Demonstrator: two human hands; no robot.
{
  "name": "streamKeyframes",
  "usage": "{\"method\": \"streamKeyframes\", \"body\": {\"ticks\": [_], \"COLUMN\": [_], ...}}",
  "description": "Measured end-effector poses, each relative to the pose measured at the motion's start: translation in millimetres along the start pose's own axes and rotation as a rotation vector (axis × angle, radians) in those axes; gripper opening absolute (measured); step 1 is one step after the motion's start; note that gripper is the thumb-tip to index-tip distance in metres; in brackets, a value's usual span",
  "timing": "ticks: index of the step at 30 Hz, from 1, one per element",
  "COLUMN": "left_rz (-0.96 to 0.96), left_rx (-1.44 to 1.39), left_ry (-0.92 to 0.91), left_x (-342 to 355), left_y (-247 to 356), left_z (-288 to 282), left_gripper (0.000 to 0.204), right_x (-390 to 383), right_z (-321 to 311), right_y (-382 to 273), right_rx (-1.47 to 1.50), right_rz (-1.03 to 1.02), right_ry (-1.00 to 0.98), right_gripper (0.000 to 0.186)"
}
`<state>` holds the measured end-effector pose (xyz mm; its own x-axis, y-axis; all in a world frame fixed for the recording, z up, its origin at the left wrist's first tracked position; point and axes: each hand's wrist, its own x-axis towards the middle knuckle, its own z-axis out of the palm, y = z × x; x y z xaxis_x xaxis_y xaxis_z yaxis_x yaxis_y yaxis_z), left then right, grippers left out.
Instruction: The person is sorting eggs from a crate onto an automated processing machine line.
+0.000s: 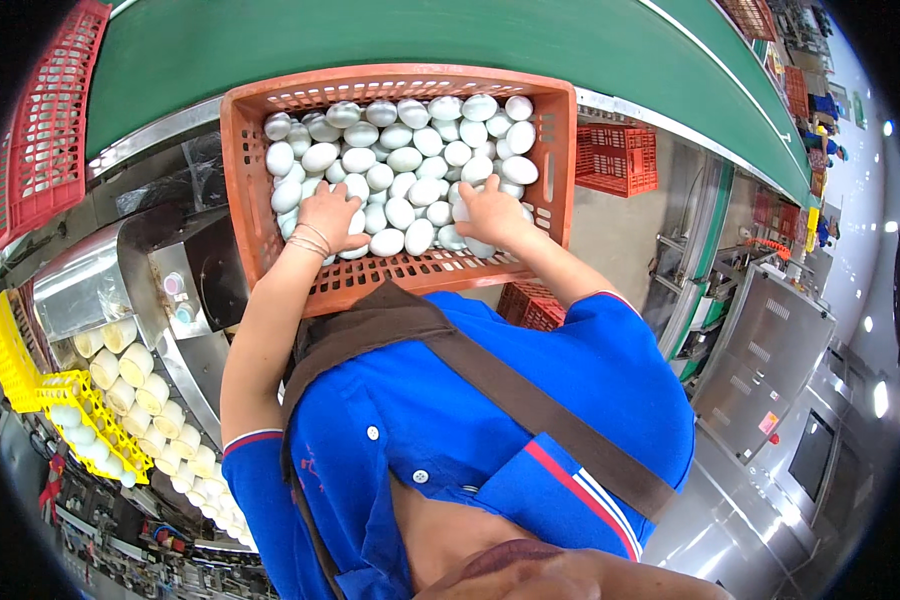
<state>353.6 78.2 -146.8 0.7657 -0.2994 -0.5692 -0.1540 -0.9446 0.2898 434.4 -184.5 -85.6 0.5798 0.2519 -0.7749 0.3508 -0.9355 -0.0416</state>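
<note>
Blue polo shirt [570,370] cloth filled the foreground, crossed by the strap of a brown apron [390,310], and beyond it sat an orange perforated plastic crate [400,72] full of pale, whitish-green eggs [402,160]. The crate stood upright, open top facing the camera, directly in front of the person; its long axis ran left to right, roughly along the edge of the green conveyor belt [370,30], which its far rim overlapped in view. What supported the crate underneath could not be told. The eggs lay mostly on their sides, their long axes pointing various ways, many close to left-right and others slanting. The left hand [330,215], with thin bands [310,243] at its wrist, was palm down at the crate's near left part, fingers fanned open and pointing away from the body, touching eggs rather than closed around one. The right hand [493,215] reached in at the near right part, its fingers also parted over the eggs; what lay beneath its palm was hidden. Farther left, a red crate [45,130] stood beside the belt, and below it rows of cream rollers [150,395] ran next to a yellow tray [95,410] bearing more eggs. To the right were another red crate [615,160] and a steel cabinet [765,350].
</note>
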Motion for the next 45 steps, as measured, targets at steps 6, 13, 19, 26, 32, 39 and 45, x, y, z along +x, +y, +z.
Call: {"method": "streamKeyframes", "body": {"ticks": [6, 13, 19, 26, 32, 39, 45], "left_rz": [-0.08, -0.094, -0.098, 0.186, 0.255, -0.741, -1.656], "left_rx": [0.019, 0.065, -0.339, -1.239, -1.728, -1.229, -0.598], "left_ry": [-0.091, -0.077, 0.163, 0.855, 1.195, 1.816, 1.328], "left_x": [0.1, -0.8, -11.2, -74.5, -212.6, -421.5, -528.4], "left_y": [10.2, 5.2, -5.6, 18.8, -10.6, -16.8, 9.8], "left_z": [-1.6, 1.5, -8.8, -31.4, -10.5, 104.5, 184.1], "left_gripper": [0.063, 0.061, 0.049, 0.065, 0.053, 0.045, 0.047], "right_x": [25.4, 28.6, 50.2, 31.4, 36.5, 5.5, -122.8], "right_z": [2.7, -5.0, -12.7, -6.7, -12.8, -79.8, -35.0], "right_y": [27.0, 48.7, 43.5, 32.4, 39.1, -87.9, -384.2], "right_rx": [-0.014, 0.175, 0.109, 0.208, 0.461, 0.063, 0.075], "right_rz": [-0.119, -0.272, -0.305, -0.268, -0.146, -0.467, -1.353], "right_ry": [-0.119, -0.049, -0.333, -0.241, -0.27, 0.309, 0.439], "right_gripper": [0.066, 0.068, 0.068, 0.044, 0.055, 0.06, 0.051]}}
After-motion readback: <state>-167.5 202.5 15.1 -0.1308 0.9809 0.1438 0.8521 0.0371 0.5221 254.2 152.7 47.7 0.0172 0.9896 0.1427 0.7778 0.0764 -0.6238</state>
